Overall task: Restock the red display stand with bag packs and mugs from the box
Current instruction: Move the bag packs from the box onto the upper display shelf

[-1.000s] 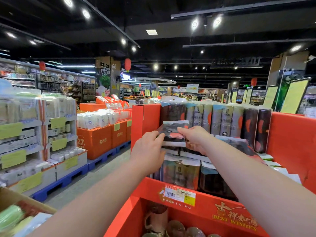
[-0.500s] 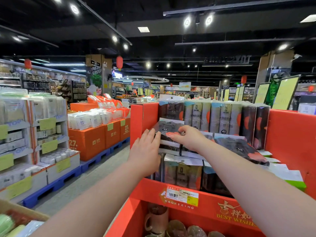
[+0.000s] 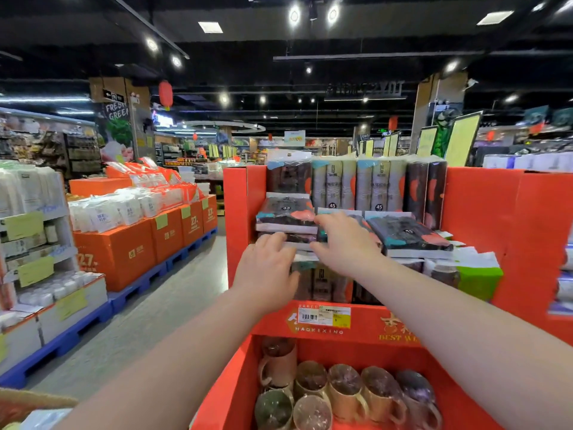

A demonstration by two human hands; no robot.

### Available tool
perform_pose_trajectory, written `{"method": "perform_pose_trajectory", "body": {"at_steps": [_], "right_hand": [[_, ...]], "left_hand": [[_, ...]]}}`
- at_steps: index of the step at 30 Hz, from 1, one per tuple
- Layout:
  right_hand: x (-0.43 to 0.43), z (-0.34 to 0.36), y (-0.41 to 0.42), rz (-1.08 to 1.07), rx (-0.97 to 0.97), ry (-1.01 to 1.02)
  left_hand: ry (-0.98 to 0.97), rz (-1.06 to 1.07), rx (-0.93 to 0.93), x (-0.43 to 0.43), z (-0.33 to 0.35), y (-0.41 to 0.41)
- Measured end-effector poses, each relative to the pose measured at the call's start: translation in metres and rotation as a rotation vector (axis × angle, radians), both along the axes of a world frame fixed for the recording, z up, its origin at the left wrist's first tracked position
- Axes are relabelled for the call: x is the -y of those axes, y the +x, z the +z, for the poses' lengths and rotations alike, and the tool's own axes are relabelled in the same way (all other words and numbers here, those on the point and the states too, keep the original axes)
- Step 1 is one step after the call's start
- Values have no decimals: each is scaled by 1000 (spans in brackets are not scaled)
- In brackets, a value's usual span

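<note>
Bag pack (image 3: 283, 214) flat atop left stack, red display stand (image 3: 483, 206) top shelf; long axis left-right. Left hand (image 3: 266, 268) straight-fingered below front edge; right hand (image 3: 344, 243) spread, nearer, apparently touching right end.

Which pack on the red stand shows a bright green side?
The pack lying at the far right of the upper shelf, by the stand's right wall; the other packs look dark or grey.
</note>
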State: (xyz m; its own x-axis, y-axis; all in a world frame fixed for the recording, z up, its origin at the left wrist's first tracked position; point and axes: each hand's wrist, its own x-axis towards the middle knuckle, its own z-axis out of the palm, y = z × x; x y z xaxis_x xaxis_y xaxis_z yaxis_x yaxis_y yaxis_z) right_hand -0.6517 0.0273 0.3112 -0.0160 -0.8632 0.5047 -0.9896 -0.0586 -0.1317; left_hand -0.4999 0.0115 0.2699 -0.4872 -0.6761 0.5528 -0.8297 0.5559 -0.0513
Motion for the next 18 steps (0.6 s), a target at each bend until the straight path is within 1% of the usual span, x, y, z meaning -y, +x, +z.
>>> {"method": "perform_pose_trajectory", "body": {"at_steps": [3,5,12,18], "right_hand": [[-24,-19,-1,-60,-123,-30],[-39,-32,-2,-84,-161,1],[-87,-78,-3,-190,-228,296],[-123,-110,2,-227,-233,458]], "left_hand": [[62,-52,86,-12,-14,-5],[116,-81,142,-20,-25,-8],[279,-130,307,-44,-60,-20],[361,-175,325,-76,-87,-23]]}}
